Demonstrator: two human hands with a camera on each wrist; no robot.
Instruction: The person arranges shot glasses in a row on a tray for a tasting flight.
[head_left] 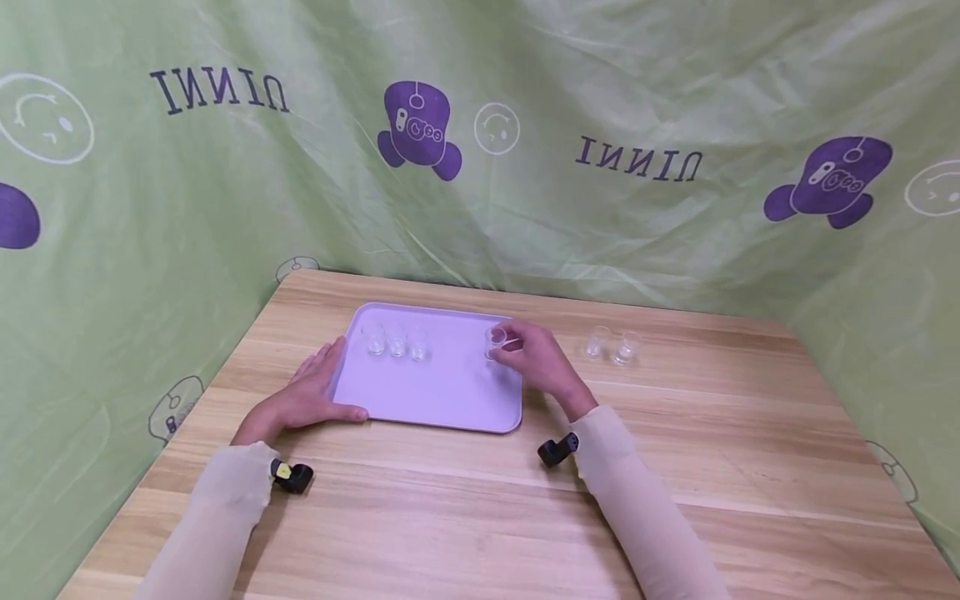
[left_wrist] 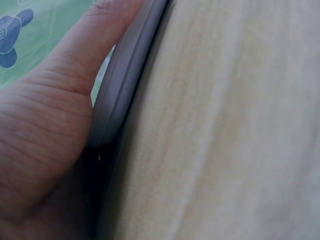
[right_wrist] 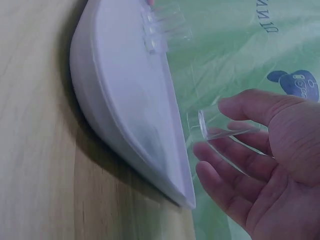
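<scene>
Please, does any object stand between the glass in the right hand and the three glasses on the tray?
Nothing visible does: between the held glass in the right hand and the three glasses, only bare tray shows. The left hand is at the tray's left edge, beyond those glasses.

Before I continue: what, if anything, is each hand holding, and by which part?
The right hand pinches a clear glass by its side, between thumb and fingers. The left hand grips nothing; it rests against the edge of the tray.
</scene>
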